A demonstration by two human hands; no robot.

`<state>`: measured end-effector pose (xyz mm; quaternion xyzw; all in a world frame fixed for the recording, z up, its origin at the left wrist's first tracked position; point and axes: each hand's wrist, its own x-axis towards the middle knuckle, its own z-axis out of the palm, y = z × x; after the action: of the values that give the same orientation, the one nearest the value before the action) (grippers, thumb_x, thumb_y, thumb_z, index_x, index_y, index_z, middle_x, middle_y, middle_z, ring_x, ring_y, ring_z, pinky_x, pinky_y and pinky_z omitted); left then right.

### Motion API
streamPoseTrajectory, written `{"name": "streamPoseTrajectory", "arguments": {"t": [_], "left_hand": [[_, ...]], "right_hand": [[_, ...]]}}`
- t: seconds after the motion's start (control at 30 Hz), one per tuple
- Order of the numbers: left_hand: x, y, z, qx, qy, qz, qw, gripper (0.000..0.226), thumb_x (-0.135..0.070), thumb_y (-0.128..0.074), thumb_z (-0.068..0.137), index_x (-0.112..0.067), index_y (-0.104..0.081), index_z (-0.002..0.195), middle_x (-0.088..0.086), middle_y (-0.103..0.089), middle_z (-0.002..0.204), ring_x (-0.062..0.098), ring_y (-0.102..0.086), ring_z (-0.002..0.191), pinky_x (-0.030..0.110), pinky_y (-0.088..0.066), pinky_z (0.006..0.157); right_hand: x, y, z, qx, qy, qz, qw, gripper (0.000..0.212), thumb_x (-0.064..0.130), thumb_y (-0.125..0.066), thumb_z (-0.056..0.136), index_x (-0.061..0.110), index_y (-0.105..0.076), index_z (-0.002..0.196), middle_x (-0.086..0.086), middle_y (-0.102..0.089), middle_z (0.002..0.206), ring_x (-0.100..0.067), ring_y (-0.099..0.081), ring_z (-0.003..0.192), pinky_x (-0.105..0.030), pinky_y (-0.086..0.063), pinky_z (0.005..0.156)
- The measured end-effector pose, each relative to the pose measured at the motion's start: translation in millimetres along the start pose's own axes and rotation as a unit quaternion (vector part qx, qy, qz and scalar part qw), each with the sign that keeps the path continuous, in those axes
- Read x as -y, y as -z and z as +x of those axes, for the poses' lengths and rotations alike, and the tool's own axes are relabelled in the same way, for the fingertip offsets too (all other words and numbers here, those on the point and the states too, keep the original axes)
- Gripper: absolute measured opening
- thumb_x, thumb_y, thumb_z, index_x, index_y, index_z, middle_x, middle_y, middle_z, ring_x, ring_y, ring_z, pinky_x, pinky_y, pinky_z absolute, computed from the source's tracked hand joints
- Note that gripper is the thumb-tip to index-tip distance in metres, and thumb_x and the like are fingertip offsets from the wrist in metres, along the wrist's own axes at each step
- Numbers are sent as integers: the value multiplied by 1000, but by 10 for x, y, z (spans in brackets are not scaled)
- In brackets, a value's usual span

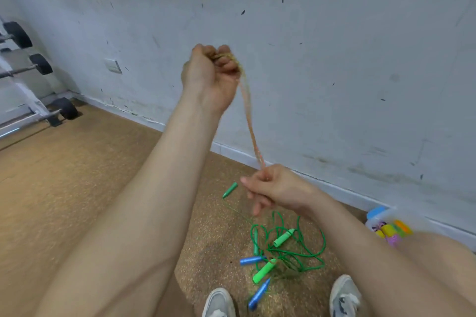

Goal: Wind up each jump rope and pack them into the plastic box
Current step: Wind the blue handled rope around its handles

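Currently, item one: the orange rope [248, 116], which we are holding stretched in the air as a bundle of strands (too motion-blurred to count). Its long axis is running steeply, from upper left down to lower right, in front of the wall.

Upper end: we are gripping it in our left hand [208, 72], the fist closed around gathered loops and raised high above the floor.

Lower end: we are pinching it in our right hand [273, 188], thumb and forefinger closed on the strands and the other fingers hanging loose.

The rope is therefore lying between the two grips, below and right of the left fist and above the right pinch; its handles are not showing. In our judgement the next wrap is turning on this line, with the right hand bringing its end up to the left fist.

Item two: the green rope tangle [291, 247], lying on the floor below the right hand and well apart from it, with a green handle [230, 189] and a blue handle [258, 293] among several.

Item three: the plastic box [372, 222], standing by the wall, nearer our right arm, with coloured handles inside.
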<state>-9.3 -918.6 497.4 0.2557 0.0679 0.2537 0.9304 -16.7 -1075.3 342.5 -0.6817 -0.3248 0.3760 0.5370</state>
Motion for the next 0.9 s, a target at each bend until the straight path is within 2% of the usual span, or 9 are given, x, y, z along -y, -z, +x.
{"name": "streamPoseTrajectory", "arguments": {"t": [0.1, 0.17, 0.27, 0.43, 0.5, 0.6, 0.73, 0.8, 0.9], "left_hand": [[-178, 261, 148, -74, -40, -1, 996, 30, -13, -33, 98, -12, -38, 69, 7, -45, 62, 14, -41, 41, 15, -34, 37], [-73, 526, 115, -116, 1, 139, 983, 32, -35, -48, 98, -4, -52, 100, 15, -56, 96, 20, -59, 72, 26, -53, 55], [389, 1008, -245, -87, 154, 352, 919, 99, -68, -52, 81, -1, -22, 146, 22, -39, 143, 31, -51, 123, 43, -40, 106], [1111, 1430, -1305, 157, 255, 479, 825, 59, -58, -40, 90, -9, -65, 112, 12, -70, 110, 20, -65, 105, 33, -42, 99], [1209, 1691, -1493, 198, 224, 599, 743, 20, -31, -53, 96, -16, -66, 93, 10, -72, 101, 14, -65, 95, 34, -46, 96], [1173, 2010, -1531, 154, 249, 735, 612, 23, -17, -52, 96, -20, -62, 76, 11, -71, 88, 16, -58, 73, 40, -51, 78], [966, 1723, -1486, 6, 198, 558, 806, 22, -11, -41, 101, -11, -54, 82, 10, -71, 74, 16, -61, 55, 27, -54, 55], [818, 1436, -1374, -23, 135, 435, 890, 20, -12, -40, 101, -9, -53, 87, 10, -71, 71, 17, -67, 55, 24, -57, 54], [669, 1096, -1144, -21, 68, 347, 935, 22, -14, -38, 102, -8, -53, 87, 9, -70, 68, 19, -69, 59, 23, -57, 51]], "right_hand": [[-88, 150, -258, -31, -27, 341, 939, 29, 40, -55, 88, 16, -50, 72, 7, -29, 50, -11, -33, 44, -27, -43, 57], [54, 212, -332, -11, -24, 497, 867, 27, 37, -48, 92, 15, -54, 77, 5, -27, 57, -10, -31, 47, -26, -45, 55], [371, 216, -217, -53, 14, 569, 820, 19, 22, -45, 94, 12, -51, 80, 4, -28, 60, -9, -32, 46, -20, -41, 47], [787, 432, 247, -182, 23, 569, 802, 29, 6, -31, 98, 12, -43, 72, 2, -27, 45, -9, -26, 34, -15, -35, 43], [937, 571, 367, -248, 35, 562, 788, 29, -4, -23, 93, 9, -41, 74, -1, -27, 41, -11, -25, 28, -16, -36, 40], [1039, 766, 471, -311, 41, 546, 777, 28, 1, -21, 93, 4, -44, 78, -5, -34, 56, -17, -36, 42, -23, -41, 46], [687, 847, 464, -251, -84, 185, 946, 37, 48, -36, 95, 14, -52, 96, -9, -44, 79, -21, -41, 70, -27, -31, 67], [329, 744, 313, -146, -150, 75, 975, 74, 76, -28, 86, 16, -51, 121, -10, -62, 103, -23, -56, 92, -36, -40, 84], [-147, 372, -67, 156, -116, 209, 959, 92, 86, -20, 75, 17, -54, 126, -11, -69, 110, -28, -58, 113, -43, -39, 89]]}}
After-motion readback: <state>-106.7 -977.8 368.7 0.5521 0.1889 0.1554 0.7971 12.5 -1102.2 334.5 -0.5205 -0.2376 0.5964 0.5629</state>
